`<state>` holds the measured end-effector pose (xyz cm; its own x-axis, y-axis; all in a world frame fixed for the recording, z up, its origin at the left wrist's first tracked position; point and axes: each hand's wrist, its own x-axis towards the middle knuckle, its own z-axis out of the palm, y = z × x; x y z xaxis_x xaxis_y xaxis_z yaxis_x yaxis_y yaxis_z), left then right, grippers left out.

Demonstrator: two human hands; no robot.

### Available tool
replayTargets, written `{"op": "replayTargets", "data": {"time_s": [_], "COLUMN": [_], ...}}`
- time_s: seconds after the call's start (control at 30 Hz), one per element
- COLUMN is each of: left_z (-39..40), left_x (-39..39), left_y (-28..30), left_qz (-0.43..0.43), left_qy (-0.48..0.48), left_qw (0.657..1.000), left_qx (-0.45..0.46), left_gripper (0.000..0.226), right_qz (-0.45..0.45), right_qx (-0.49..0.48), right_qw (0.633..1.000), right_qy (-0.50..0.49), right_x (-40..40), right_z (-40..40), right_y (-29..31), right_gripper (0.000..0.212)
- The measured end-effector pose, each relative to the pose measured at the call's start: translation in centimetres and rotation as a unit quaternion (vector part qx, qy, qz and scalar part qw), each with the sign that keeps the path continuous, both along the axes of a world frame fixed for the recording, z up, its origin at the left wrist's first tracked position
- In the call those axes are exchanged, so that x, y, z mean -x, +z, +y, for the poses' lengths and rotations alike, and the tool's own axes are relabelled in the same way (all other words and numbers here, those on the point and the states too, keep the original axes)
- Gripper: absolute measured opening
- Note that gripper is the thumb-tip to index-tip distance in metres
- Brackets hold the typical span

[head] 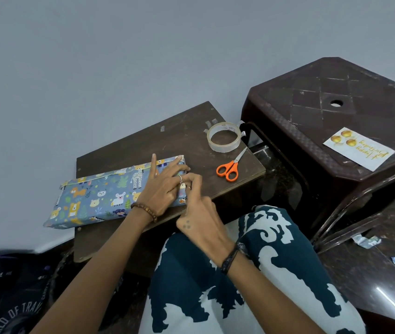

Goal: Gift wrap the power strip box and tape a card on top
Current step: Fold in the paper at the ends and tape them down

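The wrapped box (pixel 100 196) lies on the bench (pixel 191 141). Left hand (pixel 165 186) is spread flat on its right end. Right hand (pixel 201 220) pinches the end paper. The card (pixel 359 148) rests on the stool (pixel 324 97).

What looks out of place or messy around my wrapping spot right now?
Two crumpled paper scraps lie on the dark floor to your right, below the plastic stool. A few stray bits of clear tape are stuck to the wooden board near the tape roll. The wrapped box overhangs the board's left edge.
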<state>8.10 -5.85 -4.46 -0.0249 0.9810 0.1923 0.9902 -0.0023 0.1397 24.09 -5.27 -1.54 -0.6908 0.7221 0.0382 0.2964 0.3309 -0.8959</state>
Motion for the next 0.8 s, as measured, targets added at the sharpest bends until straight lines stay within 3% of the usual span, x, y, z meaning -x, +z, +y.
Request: {"op": "replayTargets", "data": {"time_s": [0.17, 0.33, 0.43, 0.53, 0.6, 0.7, 0.8], "left_z": [0.0, -0.2, -0.2, -0.3, -0.5, -0.9, -1.2], "left_x": [0.1, 0.2, 0.3, 0.1, 0.2, 0.7, 0.5], "left_y": [-0.1, -0.2, 0.1, 1.0, 1.6, 1.8, 0.9], "left_qz": [-0.013, -0.041, -0.149, -0.275, -0.305, -0.29, -0.19], "left_qy": [0.003, 0.0, 0.023, 0.095, 0.157, 0.228, 0.255], "left_qw": [1.0, 0.999, 0.987, 0.95, 0.928, 0.922, 0.948], "left_qx": [0.002, -0.026, -0.049, -0.111, -0.146, -0.12, -0.011], "left_gripper": [0.049, 0.049, 0.046, 0.033, 0.033, 0.048, 0.051], "right_qz": [-0.014, 0.037, 0.059, 0.083, 0.093, 0.113, 0.121], "right_qx": [-0.048, 0.011, 0.064, 0.104, 0.143, 0.211, 0.22], "right_qw": [0.998, 0.995, 0.989, 0.982, 0.977, 0.966, 0.964], "right_qy": [-0.04, -0.091, -0.116, -0.133, -0.126, -0.099, -0.086], "right_x": [0.9, -0.5, -1.3, -1.4, -0.8, 0.4, 1.3], "right_z": [-2.6, -0.2, 2.2, 4.2, 4.9, 4.8, 3.8], "right_y": [0.4, 0.3, -0.8, -2.1, -2.5, -2.7, -2.8], "right_gripper": [0.068, 0.052, 0.051, 0.044, 0.038, 0.039, 0.043]}}
